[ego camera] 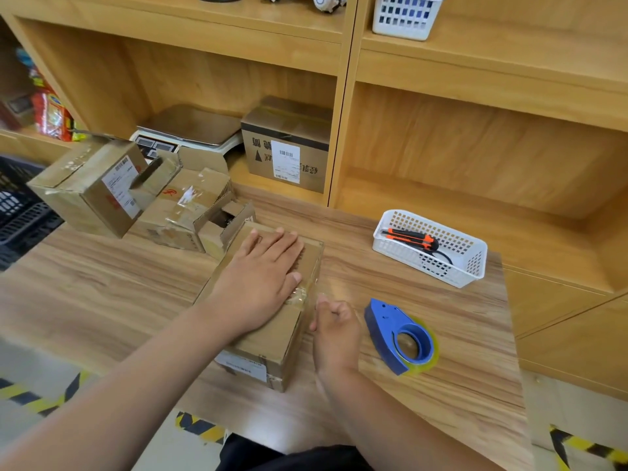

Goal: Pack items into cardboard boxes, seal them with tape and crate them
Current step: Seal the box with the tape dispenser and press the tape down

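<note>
Brown cardboard box (272, 321); blue tape dispenser (396, 334); white lattice basket (431, 248); orange-black utility knife (409, 237); wood-grain desk (119, 287).

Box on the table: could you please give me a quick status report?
Left hand flat on box top. Right hand curled against its right side, grip unclear. Clear tape over the edge; dispenser lying free beside, nothing in the way.

inverted chinese print (256, 142) and barcode label (285, 161) on shelf box (316, 137), unreadable
</note>
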`<state>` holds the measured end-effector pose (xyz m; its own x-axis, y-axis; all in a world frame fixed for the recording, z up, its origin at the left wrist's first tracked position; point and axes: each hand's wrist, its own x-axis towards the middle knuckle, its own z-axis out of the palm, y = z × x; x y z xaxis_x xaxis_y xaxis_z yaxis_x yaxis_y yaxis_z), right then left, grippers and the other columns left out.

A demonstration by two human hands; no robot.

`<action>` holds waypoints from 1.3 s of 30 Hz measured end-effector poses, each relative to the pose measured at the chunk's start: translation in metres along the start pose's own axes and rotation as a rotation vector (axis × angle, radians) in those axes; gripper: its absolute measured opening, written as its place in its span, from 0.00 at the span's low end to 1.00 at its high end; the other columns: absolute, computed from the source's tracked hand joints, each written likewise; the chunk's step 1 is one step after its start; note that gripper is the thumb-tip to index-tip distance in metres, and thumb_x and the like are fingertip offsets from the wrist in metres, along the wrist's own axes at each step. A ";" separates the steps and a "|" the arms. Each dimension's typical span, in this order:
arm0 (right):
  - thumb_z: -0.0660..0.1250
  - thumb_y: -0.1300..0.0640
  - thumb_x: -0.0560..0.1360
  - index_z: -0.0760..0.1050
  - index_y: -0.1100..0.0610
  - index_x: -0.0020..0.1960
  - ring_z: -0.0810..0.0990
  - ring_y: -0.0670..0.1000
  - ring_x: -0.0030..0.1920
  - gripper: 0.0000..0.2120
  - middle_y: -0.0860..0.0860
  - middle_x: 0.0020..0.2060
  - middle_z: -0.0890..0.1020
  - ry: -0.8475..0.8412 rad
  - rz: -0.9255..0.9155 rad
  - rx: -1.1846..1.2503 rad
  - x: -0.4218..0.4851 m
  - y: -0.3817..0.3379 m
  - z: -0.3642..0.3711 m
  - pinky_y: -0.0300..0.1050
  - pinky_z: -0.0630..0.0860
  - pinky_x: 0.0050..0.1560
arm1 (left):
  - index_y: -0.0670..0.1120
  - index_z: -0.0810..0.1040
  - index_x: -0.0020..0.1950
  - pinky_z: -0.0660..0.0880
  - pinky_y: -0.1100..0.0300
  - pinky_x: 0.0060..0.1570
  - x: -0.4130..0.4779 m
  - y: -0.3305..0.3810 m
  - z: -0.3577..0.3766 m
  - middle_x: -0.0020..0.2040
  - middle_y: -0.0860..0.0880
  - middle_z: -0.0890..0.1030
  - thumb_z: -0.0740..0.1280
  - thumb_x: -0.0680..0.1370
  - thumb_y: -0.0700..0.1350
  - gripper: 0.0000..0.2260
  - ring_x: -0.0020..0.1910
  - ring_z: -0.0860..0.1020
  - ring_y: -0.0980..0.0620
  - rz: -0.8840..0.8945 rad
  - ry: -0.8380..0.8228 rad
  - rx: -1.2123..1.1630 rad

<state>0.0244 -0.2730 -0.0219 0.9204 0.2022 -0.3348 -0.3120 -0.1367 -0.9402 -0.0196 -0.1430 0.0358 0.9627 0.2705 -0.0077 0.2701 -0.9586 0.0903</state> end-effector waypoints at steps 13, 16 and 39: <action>0.63 0.55 0.78 0.65 0.62 0.61 0.76 0.52 0.53 0.16 0.54 0.53 0.76 0.066 0.033 -0.087 0.005 0.026 0.027 0.46 0.72 0.56 | 0.51 0.33 0.74 0.33 0.51 0.73 -0.004 -0.006 0.003 0.76 0.52 0.35 0.27 0.71 0.61 0.33 0.75 0.35 0.53 -0.009 -0.060 0.017; 0.60 0.48 0.77 0.66 0.64 0.66 0.70 0.53 0.61 0.24 0.54 0.59 0.72 0.122 -0.010 -0.104 0.010 0.014 0.029 0.47 0.66 0.65 | 0.51 0.31 0.73 0.33 0.51 0.73 -0.003 -0.006 0.004 0.76 0.51 0.35 0.27 0.71 0.60 0.31 0.75 0.35 0.53 -0.004 -0.050 -0.002; 0.54 0.52 0.82 0.82 0.57 0.55 0.73 0.49 0.67 0.19 0.50 0.59 0.80 -0.240 -1.294 -0.735 0.015 -0.011 -0.006 0.52 0.63 0.70 | 0.55 0.39 0.75 0.32 0.62 0.71 -0.039 -0.076 -0.001 0.75 0.59 0.39 0.35 0.71 0.70 0.35 0.73 0.34 0.62 0.150 -0.094 -0.143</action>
<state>0.0431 -0.2740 -0.0167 0.3779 0.6995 0.6065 0.9128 -0.1719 -0.3705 -0.0773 -0.0804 0.0302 0.9911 0.1096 -0.0760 0.1247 -0.9634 0.2374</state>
